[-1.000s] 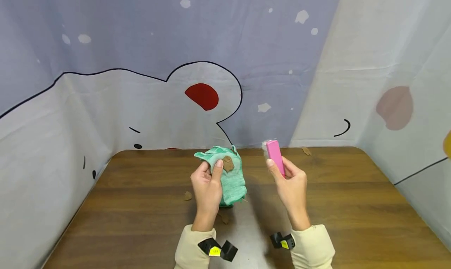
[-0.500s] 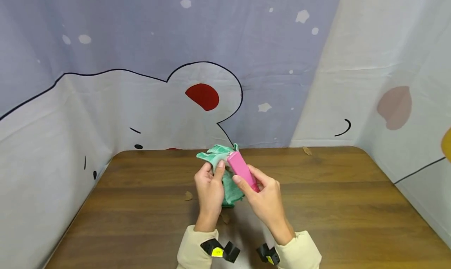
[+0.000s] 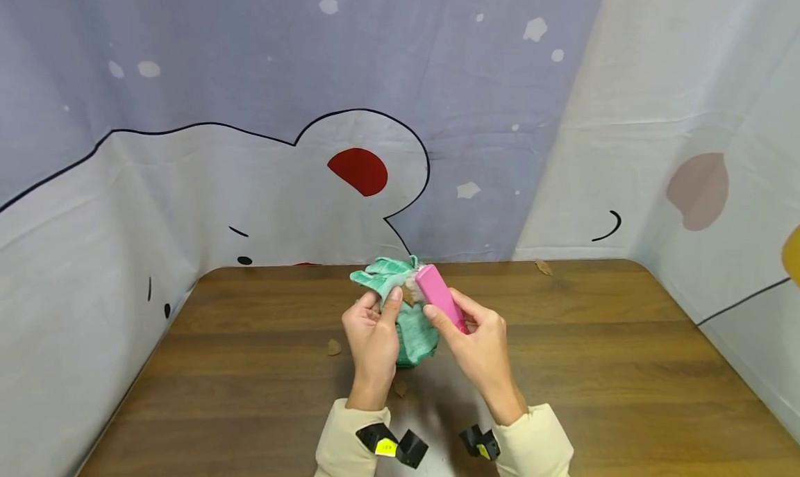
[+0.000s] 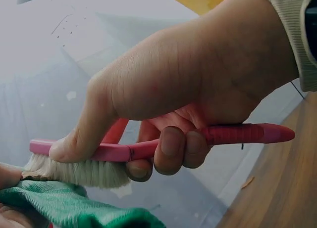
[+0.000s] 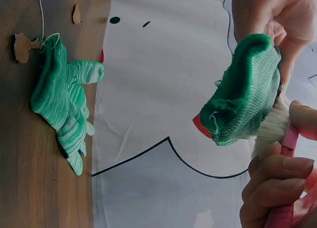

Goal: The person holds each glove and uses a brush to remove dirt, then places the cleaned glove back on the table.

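Note:
My left hand (image 3: 373, 338) pinches a green knitted glove (image 3: 417, 335), its thumb on the pale upper part. The cuff of this glove (image 5: 247, 89) faces the right wrist view. In my right hand (image 3: 484, 348) is a pink brush (image 3: 439, 295), gripped along its handle with the thumb on the back of the head. Its whitish bristles (image 4: 94, 173) press against the glove beside a brown dry leaf piece (image 3: 408, 296), which they partly cover. A second green striped glove (image 5: 64, 102) lies on the table in the right wrist view.
Dry leaf pieces lie on the wooden table (image 3: 250, 366): one leaf (image 3: 334, 347) left of the hands, another leaf (image 3: 400, 388) near the wrists, and a third leaf (image 3: 543, 267) at the back edge. A printed curtain (image 3: 469, 116) hangs behind the table.
My right hand has moved left with the brush, from apart from the glove to against it, then shifted slightly right. The left hand still holds the glove in nearly the same place.

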Available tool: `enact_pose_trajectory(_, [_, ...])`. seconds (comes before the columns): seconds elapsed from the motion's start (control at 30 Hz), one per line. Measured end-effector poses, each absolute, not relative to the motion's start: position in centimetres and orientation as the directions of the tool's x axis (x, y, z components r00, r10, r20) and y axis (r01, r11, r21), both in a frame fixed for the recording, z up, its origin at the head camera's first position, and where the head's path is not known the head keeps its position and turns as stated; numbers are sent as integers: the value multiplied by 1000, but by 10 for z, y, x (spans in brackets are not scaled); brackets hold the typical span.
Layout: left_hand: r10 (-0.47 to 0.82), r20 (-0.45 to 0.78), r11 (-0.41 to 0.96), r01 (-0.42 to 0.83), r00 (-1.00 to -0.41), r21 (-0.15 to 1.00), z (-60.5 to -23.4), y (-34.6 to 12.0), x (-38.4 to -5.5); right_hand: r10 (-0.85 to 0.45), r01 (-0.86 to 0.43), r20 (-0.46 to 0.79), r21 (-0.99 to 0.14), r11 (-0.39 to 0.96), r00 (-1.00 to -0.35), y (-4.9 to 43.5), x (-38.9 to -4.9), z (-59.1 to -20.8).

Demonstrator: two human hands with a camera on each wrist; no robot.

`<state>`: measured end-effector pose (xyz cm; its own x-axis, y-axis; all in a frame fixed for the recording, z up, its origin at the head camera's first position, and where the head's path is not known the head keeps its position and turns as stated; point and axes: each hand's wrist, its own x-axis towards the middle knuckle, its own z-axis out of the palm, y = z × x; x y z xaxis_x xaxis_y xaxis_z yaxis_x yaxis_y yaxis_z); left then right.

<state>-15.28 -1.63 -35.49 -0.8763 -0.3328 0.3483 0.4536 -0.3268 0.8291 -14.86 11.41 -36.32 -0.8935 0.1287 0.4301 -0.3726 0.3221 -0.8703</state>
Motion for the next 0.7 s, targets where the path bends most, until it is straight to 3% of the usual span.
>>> enact_pose_trajectory(0.17, [-322, 387, -312, 483, -864, 818, -351, -15, -151, 177, -355, 443, -855, 377, -879, 124, -154, -365])
enact_pose_trajectory(0.33, [-327, 486, -242, 569, -810, 786, -342, -19, -145, 323, -228, 393, -866, 445, -861, 149, -166, -372])
enact_pose_trajectory(0.47, [-319, 462, -211, 538, -827, 816, -342, -20, -145, 301, -234, 332, -919, 317, -894, 154, -167, -370])
enact_pose_trajectory(0.7, [-311, 396, -189, 464, -864, 865, -350, -18, -152, 178, -303, 333, -937, 174, -926, 131, -149, -348])
